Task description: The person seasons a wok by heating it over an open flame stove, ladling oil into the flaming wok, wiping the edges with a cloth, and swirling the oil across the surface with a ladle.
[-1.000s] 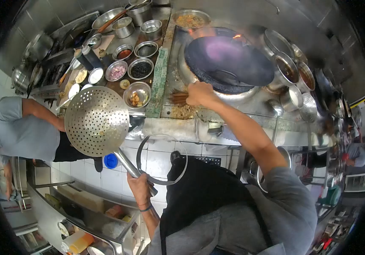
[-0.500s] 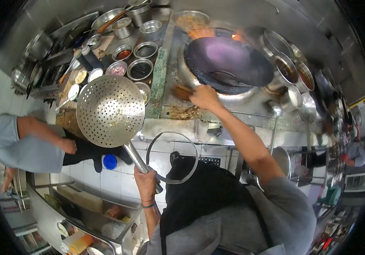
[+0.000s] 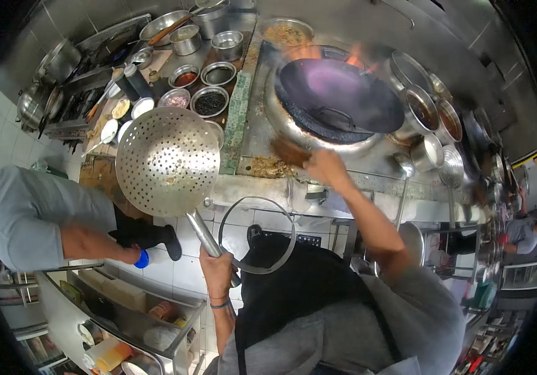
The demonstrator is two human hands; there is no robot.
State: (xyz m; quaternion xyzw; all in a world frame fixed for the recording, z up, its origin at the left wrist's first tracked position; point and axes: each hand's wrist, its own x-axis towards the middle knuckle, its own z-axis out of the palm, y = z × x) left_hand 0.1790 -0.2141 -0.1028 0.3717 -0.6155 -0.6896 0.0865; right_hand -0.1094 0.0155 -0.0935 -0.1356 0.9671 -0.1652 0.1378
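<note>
My left hand [image 3: 216,272] is wrapped round the metal handle of a big perforated skimmer [image 3: 167,161], its round bowl facing up. A thin metal ring [image 3: 293,240] also runs to that hand; whether my fingers grip it is unclear. My right hand [image 3: 326,169] is closed on a brown brush [image 3: 288,150], blurred by motion, just above the stove's front ledge. Behind it a dark wok [image 3: 337,94] sits tilted on the burner, its loop handle towards me, with flames along its far rim and haze over it.
Bowls of sauces and toppings [image 3: 210,101] crowd the left counter. Pots of brown liquid [image 3: 421,107] stand right of the wok. A ladle [image 3: 404,165] rests on the stove edge. At left a co-worker's hand [image 3: 132,254] is at a blue round object [image 3: 142,259]. An open drawer [image 3: 109,312] lies below.
My right hand has moved right and towards me with the brush. The skimmer has barely shifted. The co-worker at left has reached down to the blue round object.
</note>
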